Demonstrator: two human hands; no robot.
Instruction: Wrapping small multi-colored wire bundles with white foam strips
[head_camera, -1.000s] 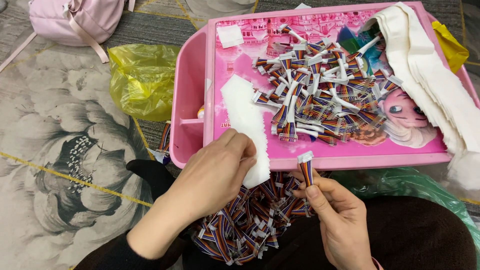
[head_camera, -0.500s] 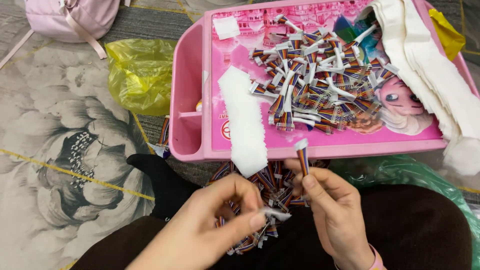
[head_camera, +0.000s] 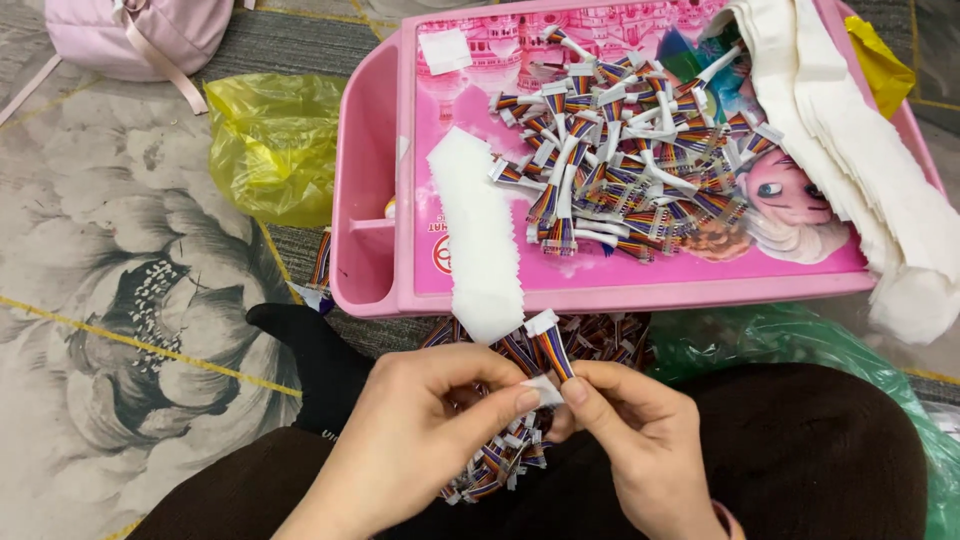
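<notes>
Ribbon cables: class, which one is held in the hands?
The cable pinched between both hands, white connector up; the others lie in piles.

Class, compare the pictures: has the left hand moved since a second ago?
Yes. The left hand has left the white strip on the pink tray and come down toward the lap, meeting the right hand at the cable.

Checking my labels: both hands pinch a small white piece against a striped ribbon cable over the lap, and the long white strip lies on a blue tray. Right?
Not quite: the tray is pink, not blue, as the head view shows. The rest holds: left hand and right hand pinch the small white piece against the striped ribbon cable over the lap, and the long white strip lies on the tray.
</notes>
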